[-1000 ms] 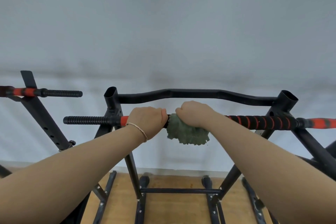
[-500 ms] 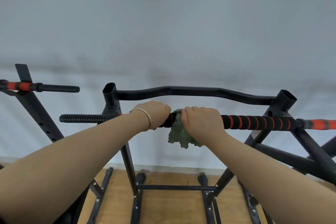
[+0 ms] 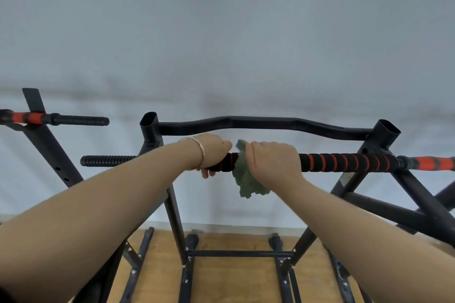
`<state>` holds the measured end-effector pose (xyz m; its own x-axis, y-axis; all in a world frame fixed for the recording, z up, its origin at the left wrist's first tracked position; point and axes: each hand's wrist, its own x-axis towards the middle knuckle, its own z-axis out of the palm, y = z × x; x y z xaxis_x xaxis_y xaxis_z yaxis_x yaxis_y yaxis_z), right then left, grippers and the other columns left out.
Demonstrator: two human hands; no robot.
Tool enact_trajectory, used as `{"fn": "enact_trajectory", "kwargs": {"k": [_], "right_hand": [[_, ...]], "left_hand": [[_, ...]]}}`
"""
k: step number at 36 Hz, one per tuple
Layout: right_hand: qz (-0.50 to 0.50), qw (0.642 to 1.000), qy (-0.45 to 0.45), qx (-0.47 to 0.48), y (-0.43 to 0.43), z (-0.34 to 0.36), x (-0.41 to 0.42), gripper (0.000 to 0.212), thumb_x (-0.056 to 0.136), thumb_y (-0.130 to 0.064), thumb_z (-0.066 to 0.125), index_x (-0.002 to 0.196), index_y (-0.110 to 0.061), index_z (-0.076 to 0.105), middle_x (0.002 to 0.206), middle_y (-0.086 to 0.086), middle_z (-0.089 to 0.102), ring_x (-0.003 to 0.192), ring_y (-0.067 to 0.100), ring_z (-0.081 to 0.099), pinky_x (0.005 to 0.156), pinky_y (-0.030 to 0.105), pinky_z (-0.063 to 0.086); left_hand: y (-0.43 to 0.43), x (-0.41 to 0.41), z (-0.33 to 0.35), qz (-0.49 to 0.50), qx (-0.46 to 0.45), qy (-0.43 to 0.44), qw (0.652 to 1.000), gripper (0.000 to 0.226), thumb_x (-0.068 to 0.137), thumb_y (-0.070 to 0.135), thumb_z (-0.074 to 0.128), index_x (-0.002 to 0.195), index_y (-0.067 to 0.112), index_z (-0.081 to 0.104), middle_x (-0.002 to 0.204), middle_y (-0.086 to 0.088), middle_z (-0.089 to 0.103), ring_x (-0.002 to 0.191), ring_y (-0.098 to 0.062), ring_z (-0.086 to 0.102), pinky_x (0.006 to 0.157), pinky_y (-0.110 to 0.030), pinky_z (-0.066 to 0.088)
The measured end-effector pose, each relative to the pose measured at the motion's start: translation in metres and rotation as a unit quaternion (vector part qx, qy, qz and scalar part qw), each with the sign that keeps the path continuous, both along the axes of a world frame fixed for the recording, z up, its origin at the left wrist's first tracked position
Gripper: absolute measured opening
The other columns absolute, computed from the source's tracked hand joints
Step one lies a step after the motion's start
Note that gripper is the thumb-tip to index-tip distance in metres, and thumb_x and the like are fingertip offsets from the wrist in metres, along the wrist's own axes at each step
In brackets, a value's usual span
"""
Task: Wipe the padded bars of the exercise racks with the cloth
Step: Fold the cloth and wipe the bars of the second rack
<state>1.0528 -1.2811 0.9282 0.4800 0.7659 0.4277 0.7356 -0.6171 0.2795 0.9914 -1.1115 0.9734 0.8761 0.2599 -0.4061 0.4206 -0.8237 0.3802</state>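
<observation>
- Two racks in view; far-left rack [image 3: 46,147], its padded bar untouched by either hand.
- Left hand [image 3: 213,155] closed round striped bar [image 3: 344,163], steadying.
- Right hand [image 3: 273,161] clamping green cloth [image 3: 246,183] on bar, mid-span.
- Striped stretch rightward apparently left to wipe.

No legible text anywhere; perhaps a blurred sticker [image 3: 342,182] on the rack's upright [image 3: 344,186].

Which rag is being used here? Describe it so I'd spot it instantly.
Find the black exercise rack at centre, then its striped padded bar. The cloth hangs crumpled from it under the right hand, the only soft, grey-green thing there.
</observation>
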Motion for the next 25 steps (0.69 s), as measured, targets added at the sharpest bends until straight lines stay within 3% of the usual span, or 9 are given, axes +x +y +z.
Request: {"fn": "enact_trajectory", "kwargs": {"k": [4,6,9,12,14,16,20,22,25], "right_hand": [[0.057,0.994,-0.038,0.091,-0.021,-0.02,0.004,0.036,0.104,-0.029,0.04,0.072,-0.017,0.051,0.06,-0.002,0.044,0.051,0.019,0.035,0.05,0.031,0.025],[0.043,0.995,-0.026,0.088,-0.022,-0.018,0.007,0.044,0.106,-0.031,0.029,0.073,-0.016,0.053,0.06,-0.002,0.043,0.052,0.019,0.032,0.051,0.031,0.023],[0.007,0.998,-0.023,0.053,-0.025,-0.017,0.011,0.056,0.106,-0.03,0.013,0.071,-0.015,0.054,0.06,-0.003,0.035,0.049,0.019,0.031,0.047,0.029,0.024],[-0.026,0.999,-0.036,0.016,-0.021,-0.006,0.014,0.027,0.086,-0.015,0.059,0.061,-0.014,0.048,0.049,-0.004,0.035,0.04,0.018,0.027,0.042,0.02,0.019],[-0.056,0.996,0.008,-0.064,-0.012,0.004,0.013,0.03,0.079,-0.011,0.066,0.062,-0.015,0.042,0.05,-0.003,0.039,0.042,0.018,0.033,0.043,0.02,0.018],[-0.046,0.991,0.06,-0.114,-0.005,0.011,0.021,0.028,0.093,-0.01,0.046,0.068,-0.015,0.036,0.063,0.0,0.044,0.057,0.021,0.043,0.048,0.025,0.028],[-0.031,0.946,0.299,-0.122,0.009,0.042,0.034,0.033,0.104,-0.02,0.03,0.075,-0.012,0.043,0.08,0.002,0.047,0.07,0.017,0.043,0.06,0.029,0.033],[-0.006,0.94,0.314,-0.13,0.011,0.043,0.039,0.032,0.104,-0.02,0.028,0.079,-0.011,0.045,0.08,0.001,0.044,0.071,0.017,0.041,0.059,0.027,0.029],[-0.064,0.951,0.281,-0.114,0.008,0.038,0.034,0.026,0.102,-0.018,0.031,0.083,-0.01,0.046,0.08,0.003,0.047,0.075,0.022,0.045,0.062,0.031,0.035]], "left_hand": [[-0.004,-0.001,-0.004,-0.065,0.081,0.001,0.995,0.035,0.1,0.026,0.03,0.083,0.008,0.055,0.063,-0.01,0.065,0.049,-0.021,0.051,0.057,-0.03,0.046],[-0.003,-0.003,-0.005,-0.161,0.173,-0.016,0.972,0.012,0.098,0.013,0.04,0.088,0.012,0.046,0.069,-0.007,0.063,0.055,-0.018,0.052,0.059,-0.031,0.049],[-0.001,-0.003,-0.006,-0.198,0.221,-0.017,0.955,0.007,0.093,0.005,0.048,0.096,0.011,0.045,0.07,-0.004,0.057,0.06,-0.018,0.053,0.061,-0.032,0.054],[-0.001,-0.003,-0.008,-0.211,0.277,-0.038,0.937,0.025,0.088,0.002,0.057,0.109,0.009,0.047,0.073,-0.001,0.048,0.07,-0.021,0.054,0.065,-0.036,0.055],[-0.002,-0.004,-0.01,-0.217,0.313,-0.053,0.923,0.029,0.088,0.004,0.057,0.115,0.01,0.046,0.075,-0.002,0.043,0.075,-0.025,0.052,0.063,-0.037,0.05],[-0.004,-0.008,-0.012,-0.21,0.344,-0.08,0.912,0.03,0.089,0.007,0.055,0.117,0.01,0.045,0.071,-0.002,0.041,0.072,-0.026,0.052,0.059,-0.037,0.047],[-0.01,-0.019,-0.022,-0.19,0.41,-0.147,0.88,0.023,0.092,0.016,0.051,0.114,0.012,0.046,0.062,0.0,0.034,0.064,-0.026,0.051,0.055,-0.035,0.045],[-0.008,-0.019,-0.021,-0.167,0.38,-0.148,0.898,0.018,0.091,0.015,0.052,0.108,0.013,0.046,0.063,0.0,0.036,0.065,-0.026,0.051,0.055,-0.034,0.044],[-0.003,-0.007,-0.013,-0.072,0.197,-0.095,0.973,0.008,0.094,0.014,0.048,0.1,0.009,0.044,0.069,-0.001,0.051,0.064,-0.021,0.055,0.059,-0.035,0.049]]}}
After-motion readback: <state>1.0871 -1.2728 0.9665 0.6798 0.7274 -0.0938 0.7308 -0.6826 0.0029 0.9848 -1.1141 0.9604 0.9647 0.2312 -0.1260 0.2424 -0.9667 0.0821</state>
